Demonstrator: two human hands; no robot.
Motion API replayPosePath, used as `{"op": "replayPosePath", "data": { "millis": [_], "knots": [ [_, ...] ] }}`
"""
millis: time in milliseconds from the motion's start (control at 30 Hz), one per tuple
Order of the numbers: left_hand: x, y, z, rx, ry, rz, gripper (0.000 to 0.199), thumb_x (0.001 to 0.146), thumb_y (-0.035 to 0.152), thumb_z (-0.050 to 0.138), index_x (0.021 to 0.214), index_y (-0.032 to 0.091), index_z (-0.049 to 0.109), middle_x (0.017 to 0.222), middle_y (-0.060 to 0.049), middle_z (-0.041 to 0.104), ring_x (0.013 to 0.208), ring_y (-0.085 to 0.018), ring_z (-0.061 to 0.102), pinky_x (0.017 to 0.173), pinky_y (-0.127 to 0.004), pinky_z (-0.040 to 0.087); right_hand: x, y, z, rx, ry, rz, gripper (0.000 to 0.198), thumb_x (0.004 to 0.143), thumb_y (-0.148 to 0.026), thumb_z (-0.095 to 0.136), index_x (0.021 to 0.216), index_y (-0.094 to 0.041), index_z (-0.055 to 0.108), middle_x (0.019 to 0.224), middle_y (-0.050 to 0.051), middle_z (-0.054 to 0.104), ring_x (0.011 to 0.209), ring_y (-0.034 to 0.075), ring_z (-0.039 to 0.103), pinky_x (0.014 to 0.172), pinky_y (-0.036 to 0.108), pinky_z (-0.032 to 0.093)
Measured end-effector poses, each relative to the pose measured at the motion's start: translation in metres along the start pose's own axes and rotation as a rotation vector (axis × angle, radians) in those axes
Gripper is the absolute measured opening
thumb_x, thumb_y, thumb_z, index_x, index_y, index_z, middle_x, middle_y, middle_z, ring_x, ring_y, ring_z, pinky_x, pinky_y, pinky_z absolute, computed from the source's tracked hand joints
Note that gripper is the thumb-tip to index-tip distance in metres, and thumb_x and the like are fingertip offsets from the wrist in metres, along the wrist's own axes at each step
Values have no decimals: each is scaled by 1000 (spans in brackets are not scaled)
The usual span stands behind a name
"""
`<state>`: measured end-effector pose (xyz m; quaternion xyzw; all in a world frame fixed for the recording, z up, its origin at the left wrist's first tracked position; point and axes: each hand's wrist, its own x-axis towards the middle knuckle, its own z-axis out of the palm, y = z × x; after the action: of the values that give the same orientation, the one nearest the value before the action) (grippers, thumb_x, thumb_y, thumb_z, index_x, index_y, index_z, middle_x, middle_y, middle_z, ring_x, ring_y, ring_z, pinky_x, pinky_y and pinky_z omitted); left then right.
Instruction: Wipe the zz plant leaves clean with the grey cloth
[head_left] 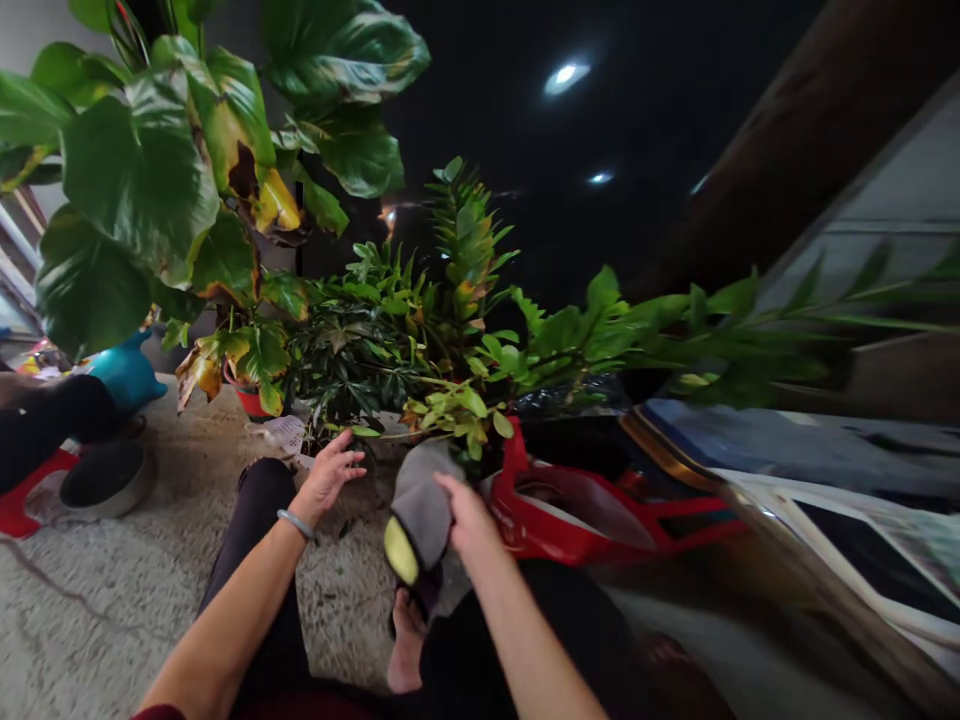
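Note:
My right hand [468, 515] grips a soft grey cloth item [429, 500] with a yellow patch and dark edging; I cannot tell exactly what it is. The cloth hangs above my bare foot [407, 640], between my legs. To its left, my left hand [335, 476] holds nothing, its fingers apart, and a grey bracelet [295, 524] circles that wrist. Just beyond both hands are leafy potted plants, with a low yellowish-green sprig [465, 408] closest to the cloth.
A red bag [555, 515] stands right of my right hand. Further right lie blurred flat items, including a white-framed panel [877, 560]. A large-leaved plant [139, 180] rises at left above a red pot [251, 398]. A grey bowl [109, 480] sits on the rough floor [97, 610].

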<state>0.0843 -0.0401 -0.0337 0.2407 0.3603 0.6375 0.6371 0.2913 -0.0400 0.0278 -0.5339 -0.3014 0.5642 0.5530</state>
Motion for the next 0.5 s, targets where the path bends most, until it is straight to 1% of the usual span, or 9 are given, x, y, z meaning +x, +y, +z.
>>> {"op": "replayPosePath", "data": {
  "millis": [67, 133, 167, 233, 300, 333, 400, 433, 500],
  "knots": [
    [-1, 3, -2, 42, 12, 4, 49, 68, 16, 77, 117, 21, 69, 149, -9, 46, 93, -17, 64, 75, -31, 55, -27, 26, -9, -44, -64, 143, 22, 52, -33, 79, 61, -15, 69, 53, 7, 67, 55, 29, 68, 55, 38, 56],
    [-2, 4, -4, 75, -8, -14, 49, 69, 17, 77, 118, 21, 69, 151, -10, 44, 95, -18, 64, 74, -30, 55, -39, 28, -33, -6, -20, 200, 28, 54, -35, 81, 71, -15, 72, 60, 6, 71, 63, 28, 71, 60, 36, 58],
    [-2, 5, -4, 86, -25, -26, 50, 69, 17, 77, 119, 21, 69, 151, -11, 44, 96, -18, 64, 74, -30, 55, -37, 20, -46, 45, 48, 193, 30, 54, -34, 82, 76, -15, 72, 64, 5, 72, 66, 28, 72, 64, 36, 58],
    [-3, 4, -3, 109, -56, -43, 51, 70, 18, 77, 120, 21, 69, 152, -11, 43, 97, -19, 64, 74, -30, 55, -18, -9, -69, 191, 234, 126, 31, 57, -32, 80, 82, -18, 70, 69, 2, 73, 72, 26, 72, 69, 37, 59],
    [-3, 1, -3, 138, -63, -44, 53, 70, 19, 77, 122, 22, 68, 152, -11, 42, 99, -19, 63, 75, -30, 55, 10, -43, -76, 329, 357, 8, 26, 65, -33, 74, 87, -20, 67, 74, 1, 74, 76, 23, 72, 74, 36, 59],
    [-3, -1, -3, 155, -60, -41, 56, 69, 19, 77, 124, 22, 67, 150, -11, 44, 100, -20, 63, 75, -30, 55, 22, -56, -73, 376, 376, -35, 23, 69, -33, 70, 88, -21, 66, 76, 0, 74, 79, 22, 72, 75, 34, 59],
    [-1, -4, -5, 201, -59, -33, 65, 68, 21, 79, 131, 21, 62, 139, -14, 55, 100, -21, 63, 75, -31, 54, 34, -66, -53, 383, 305, -30, 17, 76, -36, 62, 86, -23, 65, 75, 0, 74, 84, 19, 71, 77, 30, 58],
    [-1, -6, -6, 226, -62, -26, 70, 68, 22, 80, 134, 19, 60, 129, -15, 61, 100, -22, 63, 76, -31, 54, 31, -63, -40, 350, 232, 13, 16, 76, -37, 61, 83, -23, 65, 74, 0, 74, 86, 20, 71, 78, 30, 58],
    [1, -8, -10, 269, -62, -12, 79, 67, 25, 81, 140, 17, 54, 107, -13, 69, 96, -22, 63, 76, -31, 53, 11, -42, -15, 254, 78, 129, 16, 70, -36, 69, 78, -22, 68, 71, 2, 74, 86, 25, 72, 76, 33, 59]
  ]
}}
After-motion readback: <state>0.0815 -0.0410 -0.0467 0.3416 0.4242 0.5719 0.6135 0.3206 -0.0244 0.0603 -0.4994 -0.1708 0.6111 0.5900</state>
